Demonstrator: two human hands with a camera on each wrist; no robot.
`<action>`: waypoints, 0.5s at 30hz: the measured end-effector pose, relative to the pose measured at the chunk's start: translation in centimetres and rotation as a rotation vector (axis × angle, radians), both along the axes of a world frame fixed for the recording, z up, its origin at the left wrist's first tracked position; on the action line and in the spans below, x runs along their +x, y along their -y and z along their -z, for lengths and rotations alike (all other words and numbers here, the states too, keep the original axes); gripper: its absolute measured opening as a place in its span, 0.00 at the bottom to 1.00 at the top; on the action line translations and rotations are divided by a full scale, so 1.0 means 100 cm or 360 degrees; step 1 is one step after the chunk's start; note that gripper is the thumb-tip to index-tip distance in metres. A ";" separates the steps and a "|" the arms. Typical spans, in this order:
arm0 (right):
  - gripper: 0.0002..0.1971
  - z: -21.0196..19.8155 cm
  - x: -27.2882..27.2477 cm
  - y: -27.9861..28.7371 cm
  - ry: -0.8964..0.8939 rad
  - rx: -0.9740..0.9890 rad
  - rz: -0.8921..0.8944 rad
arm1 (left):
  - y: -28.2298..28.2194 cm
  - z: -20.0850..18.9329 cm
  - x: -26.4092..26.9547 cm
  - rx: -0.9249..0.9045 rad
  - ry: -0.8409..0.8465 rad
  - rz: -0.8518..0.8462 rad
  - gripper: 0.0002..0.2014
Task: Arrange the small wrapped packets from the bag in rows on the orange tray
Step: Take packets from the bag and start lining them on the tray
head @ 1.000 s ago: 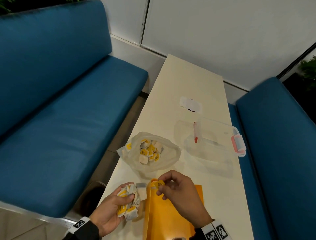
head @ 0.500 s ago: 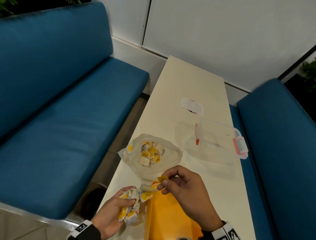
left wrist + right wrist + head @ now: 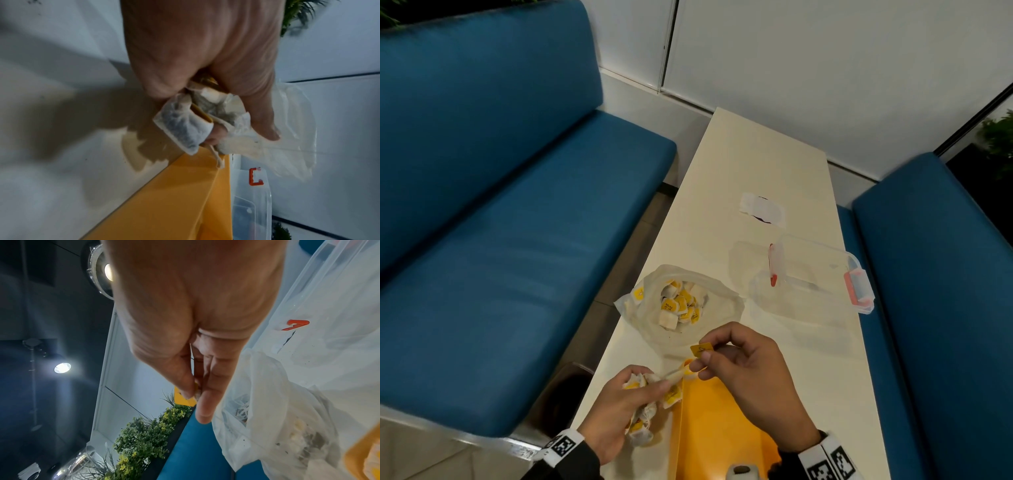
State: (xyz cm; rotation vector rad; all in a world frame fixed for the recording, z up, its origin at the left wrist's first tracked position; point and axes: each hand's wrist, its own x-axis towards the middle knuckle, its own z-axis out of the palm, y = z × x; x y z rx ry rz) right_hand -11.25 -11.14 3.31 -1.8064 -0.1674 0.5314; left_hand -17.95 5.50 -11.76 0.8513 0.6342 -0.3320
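My left hand (image 3: 616,404) grips a bunch of packets (image 3: 643,411) just left of the orange tray (image 3: 709,431). My right hand (image 3: 746,373) pinches one yellow tag (image 3: 701,348) above the tray's far edge. The bag (image 3: 681,305) lies beyond the tray on the worktop (image 3: 756,164).

You had thin, crinkled translucent plastic for the bag (image 3: 681,301), and the packets (image 3: 185,128) were soft, fibrous paper, matt and slightly fuzzy. The orange tray (image 3: 709,428) looked like smooth, faintly glossy plastic. The clear box (image 3: 811,274) was glossy hard plastic on a smooth matt tabletop (image 3: 756,164), beside benches (image 3: 517,257) of smooth blue upholstery.
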 end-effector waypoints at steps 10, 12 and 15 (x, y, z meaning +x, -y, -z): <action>0.05 0.006 0.002 -0.006 0.0013 -0.0061 -0.0072 | 0.008 0.006 0.006 0.0364 0.0154 0.0138 0.21; 0.05 0.006 0.001 -0.009 0.0021 -0.0077 -0.0099 | 0.009 0.005 0.007 0.0422 0.0156 0.0150 0.14; 0.06 0.006 0.001 -0.012 0.0001 -0.0050 -0.0109 | 0.010 0.003 0.008 0.0482 0.0123 0.0124 0.08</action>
